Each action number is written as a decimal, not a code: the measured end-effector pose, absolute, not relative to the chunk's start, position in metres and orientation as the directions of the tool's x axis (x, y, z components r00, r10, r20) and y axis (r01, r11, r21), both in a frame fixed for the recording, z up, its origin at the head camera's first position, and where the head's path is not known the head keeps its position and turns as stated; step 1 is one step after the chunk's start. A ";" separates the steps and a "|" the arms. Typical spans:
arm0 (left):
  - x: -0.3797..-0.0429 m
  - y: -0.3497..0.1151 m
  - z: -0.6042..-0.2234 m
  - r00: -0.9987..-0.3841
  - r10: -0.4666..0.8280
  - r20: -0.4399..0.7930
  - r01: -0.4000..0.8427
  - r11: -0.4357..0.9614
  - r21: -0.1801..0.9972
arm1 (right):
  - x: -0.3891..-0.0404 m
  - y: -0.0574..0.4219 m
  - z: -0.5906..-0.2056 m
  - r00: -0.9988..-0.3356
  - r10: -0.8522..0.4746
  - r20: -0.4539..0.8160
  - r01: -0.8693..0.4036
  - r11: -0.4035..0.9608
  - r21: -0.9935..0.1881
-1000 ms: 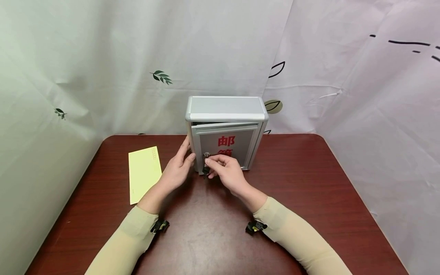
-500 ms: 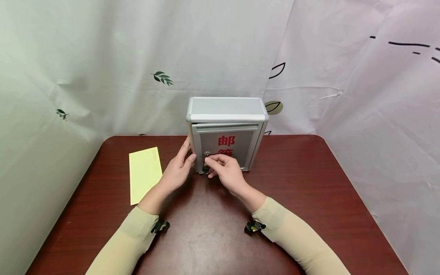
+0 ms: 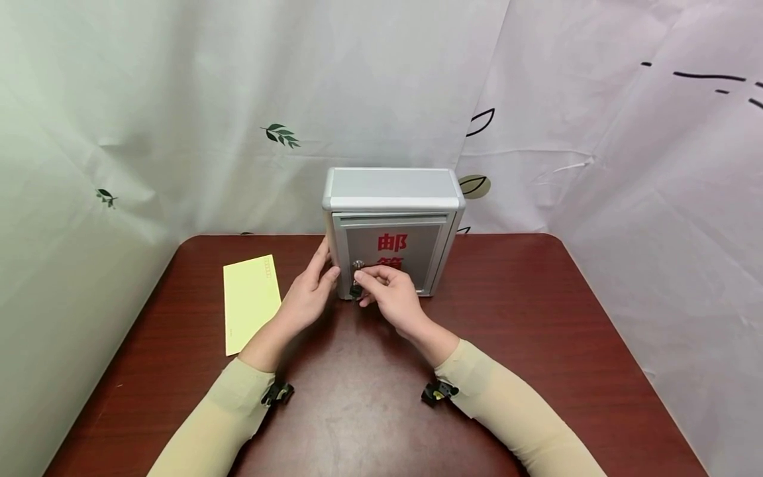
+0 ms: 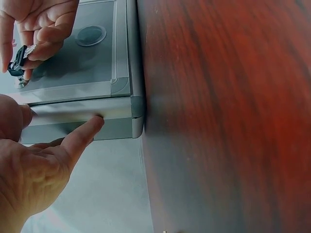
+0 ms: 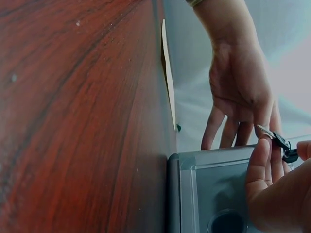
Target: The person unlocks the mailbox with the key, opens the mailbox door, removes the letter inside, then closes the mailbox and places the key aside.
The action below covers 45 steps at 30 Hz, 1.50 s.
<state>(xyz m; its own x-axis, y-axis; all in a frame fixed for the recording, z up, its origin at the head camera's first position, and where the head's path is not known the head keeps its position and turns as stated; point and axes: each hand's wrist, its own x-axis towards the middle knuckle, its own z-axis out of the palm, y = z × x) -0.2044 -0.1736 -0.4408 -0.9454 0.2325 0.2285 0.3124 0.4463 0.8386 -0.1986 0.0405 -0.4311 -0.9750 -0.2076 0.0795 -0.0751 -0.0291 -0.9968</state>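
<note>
A grey metal mailbox point(image 3: 393, 185) with red characters stands upright on the table. Its front door point(image 3: 423, 255) sits almost flush with the frame, a thin dark line showing along the top left. My right hand point(image 3: 393, 295) pinches a key at the lock point(image 3: 357, 264) on the door's left edge. From that lock hangs a small bunch of black-headed keys point(image 5: 282, 141), spare key included. My left hand point(image 3: 305, 298) rests along the mailbox's left side. In the left wrist view its extended finger point(image 4: 85, 136) touches the side wall; some fingertips are hidden behind the box.
On the left of the reddish-brown table point(image 3: 507, 331) lies a yellow envelope point(image 3: 250, 298), partly under the left forearm in the head view. White cloth point(image 3: 387, 79) with leaf prints hangs behind the table and at both sides.
The mailbox door has swung inward, narrowing the dark gap at its top left. My right hand has moved slightly with the key; my left hand has stayed at the side.
</note>
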 end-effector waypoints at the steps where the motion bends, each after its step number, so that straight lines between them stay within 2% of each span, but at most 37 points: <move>1: -0.204 -0.174 -0.441 -0.945 0.232 0.230 0.314 0.447 0.838 | -0.199 0.040 -0.431 -0.975 -0.207 0.080 -0.075 -0.033 -0.997; 45: -0.203 -0.170 -0.440 -0.952 0.211 0.223 0.299 0.475 0.827 | -0.203 0.039 -0.426 -0.980 -0.189 0.062 -0.056 -0.039 -0.998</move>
<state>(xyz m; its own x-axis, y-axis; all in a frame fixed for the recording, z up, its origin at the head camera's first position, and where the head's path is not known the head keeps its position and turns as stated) -0.2031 -0.1705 -0.4403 -0.9517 0.2114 0.2228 0.2993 0.4754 0.8273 -0.2033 0.0386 -0.4265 -0.9800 -0.1890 0.0622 -0.0558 -0.0389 -0.9977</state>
